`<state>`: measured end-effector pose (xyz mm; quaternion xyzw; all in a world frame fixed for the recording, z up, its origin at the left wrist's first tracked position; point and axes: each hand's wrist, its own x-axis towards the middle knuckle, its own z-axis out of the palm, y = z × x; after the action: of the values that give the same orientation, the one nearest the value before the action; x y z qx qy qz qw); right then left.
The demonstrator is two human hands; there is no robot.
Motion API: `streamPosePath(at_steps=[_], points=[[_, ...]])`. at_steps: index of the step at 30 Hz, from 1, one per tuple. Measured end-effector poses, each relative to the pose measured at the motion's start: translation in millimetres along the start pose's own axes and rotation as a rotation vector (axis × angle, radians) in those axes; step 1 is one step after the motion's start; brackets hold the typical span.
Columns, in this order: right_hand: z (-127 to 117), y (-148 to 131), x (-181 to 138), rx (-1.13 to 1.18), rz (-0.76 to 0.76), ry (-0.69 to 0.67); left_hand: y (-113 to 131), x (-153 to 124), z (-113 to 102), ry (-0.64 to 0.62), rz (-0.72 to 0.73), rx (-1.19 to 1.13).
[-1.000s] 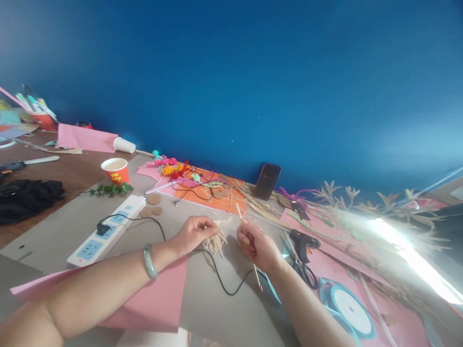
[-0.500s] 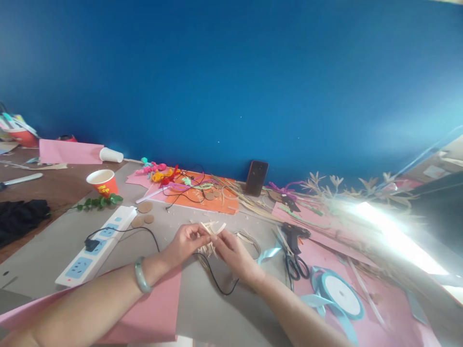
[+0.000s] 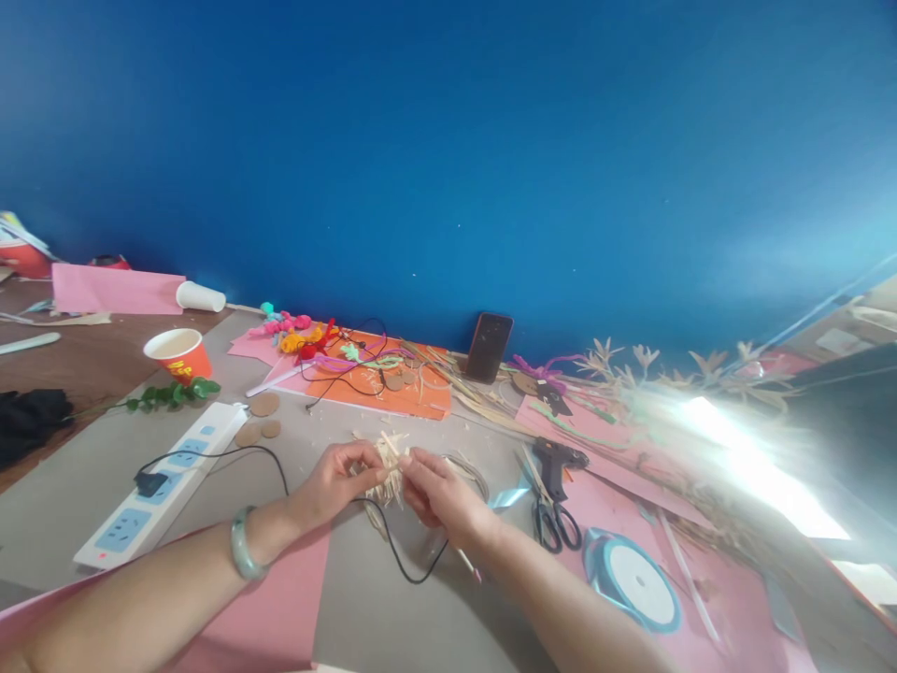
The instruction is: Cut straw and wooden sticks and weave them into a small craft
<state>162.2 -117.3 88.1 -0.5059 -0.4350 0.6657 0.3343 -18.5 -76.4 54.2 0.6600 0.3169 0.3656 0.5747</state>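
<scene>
My left hand [image 3: 334, 479], with a green bangle on its wrist, is closed on a small bundle of pale straw strips [image 3: 388, 472] held just above the grey table mat [image 3: 210, 486]. My right hand [image 3: 435, 490] is closed on a thin wooden stick [image 3: 466, 561], whose upper tip pokes into the bundle and whose lower end shows under the wrist. The two hands meet at the bundle. A black cable [image 3: 392, 551] runs beneath them.
A white power strip [image 3: 150, 486] lies at left, with an orange paper cup [image 3: 177, 352] and green sprig behind it. A glue gun [image 3: 553, 460], scissors [image 3: 556, 525] and a blue ribbon spool [image 3: 631, 579] are at right. A phone [image 3: 489, 347] leans on the blue wall.
My right hand came left with the stick and met my left hand at the straw bundle. The camera view drifted, shifting everything on the table leftward.
</scene>
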Motion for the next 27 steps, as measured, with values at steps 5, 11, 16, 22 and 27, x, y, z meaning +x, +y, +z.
streamPosePath(at_steps=[5, 11, 16, 22, 27], points=[[-27, -9, -3, 0.127, 0.019, 0.115, 1, 0, 0, 0.028, 0.007, -0.002], [-26, 2, -11, -0.053, -0.008, 0.168, -1, -2, 0, 0.044, 0.026, 0.011], [-14, 4, -13, -0.165, -0.104, 0.306, -14, 1, 2, 0.146, 0.056, -0.032], [-13, -32, -6, -0.247, -0.125, 0.415, -28, 5, 6, 0.222, 0.097, -0.034], [-12, -46, 0, -0.28, -0.049, 0.437, -23, 6, 9, 0.228, 0.095, -0.043]])
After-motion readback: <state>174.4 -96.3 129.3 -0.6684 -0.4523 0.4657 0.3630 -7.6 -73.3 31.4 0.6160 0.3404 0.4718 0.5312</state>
